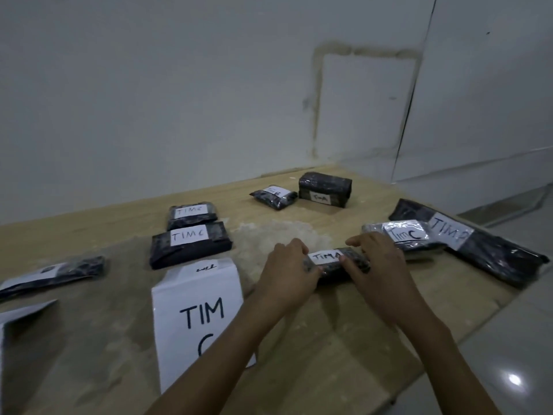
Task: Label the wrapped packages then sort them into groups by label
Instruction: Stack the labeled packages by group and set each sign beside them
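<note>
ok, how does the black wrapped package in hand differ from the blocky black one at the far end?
The slim black wrapped package is gripped by the left hand and right hand; the blocky black wrapped package sits untouched. Slim package: low, label on top. Blocky package: taller, label on its front face. Both carry white TIM A labels.

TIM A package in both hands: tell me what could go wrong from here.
The left hand and right hand grip the TIM A package right beside its paper label; fingers could wrinkle or loosen it.
A TIM C package overlaps the long TIM A package on the right, so dropping this one there may muddle groups.
That long package lies near the table edge; a nudge might tip it off.
</note>
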